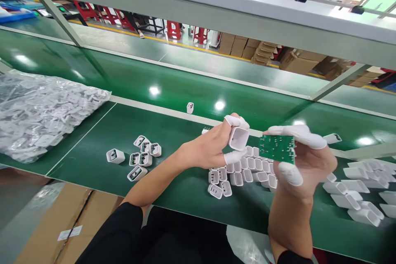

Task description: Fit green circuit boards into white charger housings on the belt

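My left hand [221, 140], with white finger covers on, grips a hollow white plastic housing [239, 138] whose open end faces me and to the right. Just right of it, my right hand [305, 154] pinches a green circuit board [276, 148] between covered thumb and fingers. The board and the housing are apart, both held above the bench. Below them stand several rows of open white housings [247, 165], partly hidden by my hands. To the left of my forearm, a cluster of white housings [144, 159] has circuit boards inside.
A clear bag [55, 111] full of small white parts lies at the far left of the green bench. More white housings [352, 198] lie at the right. A single housing [190, 107] sits on the green belt beyond. A shelf rail [198, 12] crosses above.
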The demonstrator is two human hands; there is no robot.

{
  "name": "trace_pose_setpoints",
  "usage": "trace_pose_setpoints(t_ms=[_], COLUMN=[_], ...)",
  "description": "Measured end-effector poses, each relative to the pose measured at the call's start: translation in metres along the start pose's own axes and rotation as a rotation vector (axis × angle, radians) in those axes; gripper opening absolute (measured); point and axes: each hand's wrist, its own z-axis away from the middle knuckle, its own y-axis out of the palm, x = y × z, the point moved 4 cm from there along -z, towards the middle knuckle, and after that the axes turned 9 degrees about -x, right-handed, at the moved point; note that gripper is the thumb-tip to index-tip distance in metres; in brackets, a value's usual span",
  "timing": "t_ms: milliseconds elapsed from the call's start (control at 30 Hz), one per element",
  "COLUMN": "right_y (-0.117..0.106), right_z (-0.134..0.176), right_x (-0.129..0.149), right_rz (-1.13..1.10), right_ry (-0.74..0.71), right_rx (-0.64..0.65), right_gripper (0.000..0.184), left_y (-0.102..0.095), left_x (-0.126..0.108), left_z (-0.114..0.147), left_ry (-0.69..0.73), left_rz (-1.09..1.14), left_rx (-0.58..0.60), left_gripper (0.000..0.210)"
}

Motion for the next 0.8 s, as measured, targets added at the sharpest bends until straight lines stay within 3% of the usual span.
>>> trace_pose_setpoints(t_ms=[433, 800], right_y=[0.004, 0.009], right_z=[0.022, 0.023], right_x=[-0.004, -0.006], right_rz=[0.019, 0.077], right_ry=[-0.038, -0.029], right_rx=[0.151, 0.175], right_gripper=[0.072, 0.069], left_y=[-0.005, -0.006], left_x=[-0.005, -0.004], left_z=[-0.002, -0.003], left_ry=[0.138, 0.195], left_rz=[-0.077, -0.211], left_rx=[-0.040, -0.065], left_gripper=[0.050, 0.050])
